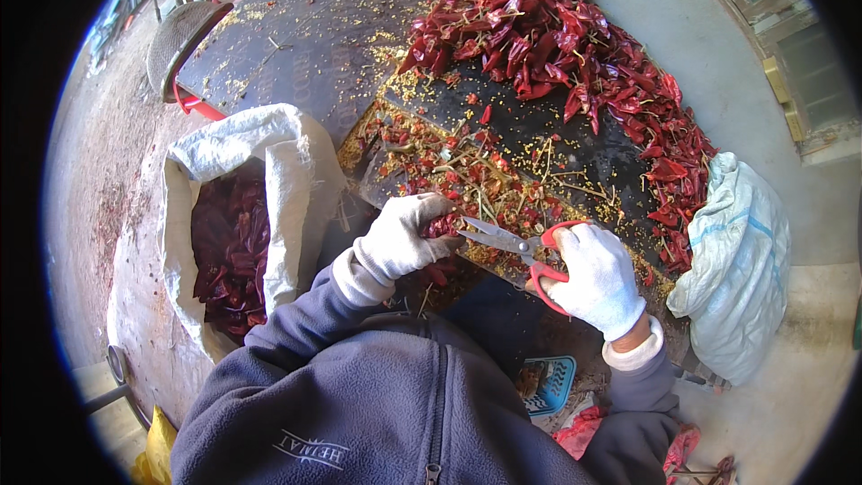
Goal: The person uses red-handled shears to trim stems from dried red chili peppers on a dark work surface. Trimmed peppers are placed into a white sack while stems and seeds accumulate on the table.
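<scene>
My left hand (412, 232), in a white work glove, is closed on a dried red chili pepper (444, 226) above the near edge of the table. My right hand (592, 276), gloved too, grips the red handles of a pair of scissors (522, 246). The scissor blades are parted and their tips are at the pepper by my left fingers. Beneath both hands lie cut stems, seeds and pepper scraps (471, 175). A large heap of dried red peppers (532, 34) covers the table's far right part.
At the left stands an open white woven sack (286, 148) with dark red peppers (232, 242) inside. Another white woven sack (741, 276) is at the right. A woven basket (182, 40) leans at the table's far left. A blue plastic basket (557, 384) sits low beside me.
</scene>
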`<action>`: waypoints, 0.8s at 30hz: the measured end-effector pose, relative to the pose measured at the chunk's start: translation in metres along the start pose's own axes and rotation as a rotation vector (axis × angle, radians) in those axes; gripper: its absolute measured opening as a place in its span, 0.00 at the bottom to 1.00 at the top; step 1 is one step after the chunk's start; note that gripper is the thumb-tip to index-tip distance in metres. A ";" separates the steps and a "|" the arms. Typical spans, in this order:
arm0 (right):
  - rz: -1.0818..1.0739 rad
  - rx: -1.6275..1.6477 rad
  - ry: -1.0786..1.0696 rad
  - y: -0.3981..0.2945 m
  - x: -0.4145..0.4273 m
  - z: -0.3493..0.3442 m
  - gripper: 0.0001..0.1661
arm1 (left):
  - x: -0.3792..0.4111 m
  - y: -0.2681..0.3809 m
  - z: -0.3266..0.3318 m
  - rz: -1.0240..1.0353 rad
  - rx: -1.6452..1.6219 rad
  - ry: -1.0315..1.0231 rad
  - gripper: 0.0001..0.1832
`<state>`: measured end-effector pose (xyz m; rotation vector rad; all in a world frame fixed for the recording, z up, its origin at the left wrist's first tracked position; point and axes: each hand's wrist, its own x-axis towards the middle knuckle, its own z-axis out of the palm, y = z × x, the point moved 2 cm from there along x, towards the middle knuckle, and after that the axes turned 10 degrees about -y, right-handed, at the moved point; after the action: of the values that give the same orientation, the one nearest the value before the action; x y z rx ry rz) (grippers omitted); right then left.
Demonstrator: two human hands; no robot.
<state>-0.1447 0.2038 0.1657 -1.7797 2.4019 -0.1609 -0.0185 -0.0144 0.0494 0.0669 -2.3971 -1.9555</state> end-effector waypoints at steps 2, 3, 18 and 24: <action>-0.010 -0.037 -0.025 -0.001 0.002 -0.003 0.22 | 0.000 -0.007 0.000 0.041 0.103 0.013 0.21; -0.012 -0.058 -0.038 0.000 0.002 -0.005 0.21 | 0.000 -0.009 -0.001 0.058 0.152 0.017 0.21; 0.063 -0.135 -0.315 -0.004 0.015 0.002 0.18 | 0.002 -0.013 0.008 -0.096 0.324 0.052 0.19; 0.180 -0.144 -0.360 -0.017 0.022 0.016 0.18 | 0.002 -0.026 0.016 -0.168 0.265 0.157 0.19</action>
<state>-0.1324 0.1775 0.1514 -1.4795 2.3355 0.3315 -0.0215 -0.0039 0.0207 0.4271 -2.6000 -1.6060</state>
